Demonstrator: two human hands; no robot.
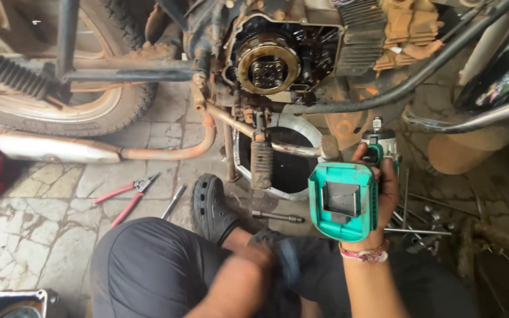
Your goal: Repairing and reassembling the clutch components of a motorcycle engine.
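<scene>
The right hand point(384, 188) is gripping a teal cordless impact wrench point(349, 194), clenched around its handle, with the tool's nose pointing up toward the motorcycle's exposed clutch assembly point(266, 62), a round brass-coloured drum in the opened engine case. The wrench is hanging below and to the right of that clutch, not yet touching it. The left hand point(260, 259) is blurred low beneath the clutch, near the knee; I cannot tell whether it is grasping anything. Red-handled pliers point(126, 197) are lying on the stone floor point(25, 229), far down-left of the clutch. Judging from this, the wrench is being readied; next it needs lining up squarely on the clutch's fasteners.
</scene>
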